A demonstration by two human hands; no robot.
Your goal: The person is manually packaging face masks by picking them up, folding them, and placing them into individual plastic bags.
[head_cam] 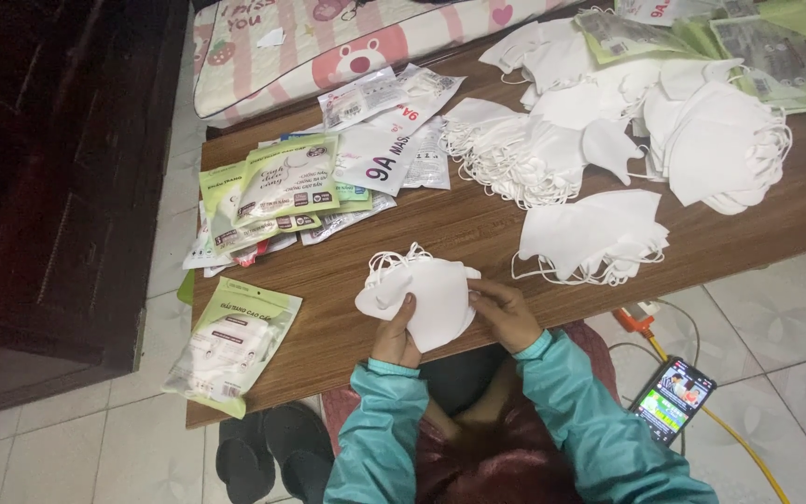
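Observation:
A small stack of white face masks (433,291) with ear loops is held over the near edge of the low brown wooden table (459,229). My left hand (396,334) grips the stack from below at its left side, thumb on top. My right hand (506,313) pinches its right edge. Both arms wear teal sleeves. Another pile of white masks (594,235) lies just right of my hands. A green and clear mask packet (233,345) lies at the table's near left corner.
Large heaps of loose white masks (701,140) cover the far right of the table. Green packets (282,187) and white packets (389,140) lie at the left. On the tiled floor are a lit phone (672,399), a yellow cable, and dark slippers (268,453). A dark cabinet (58,187) stands left.

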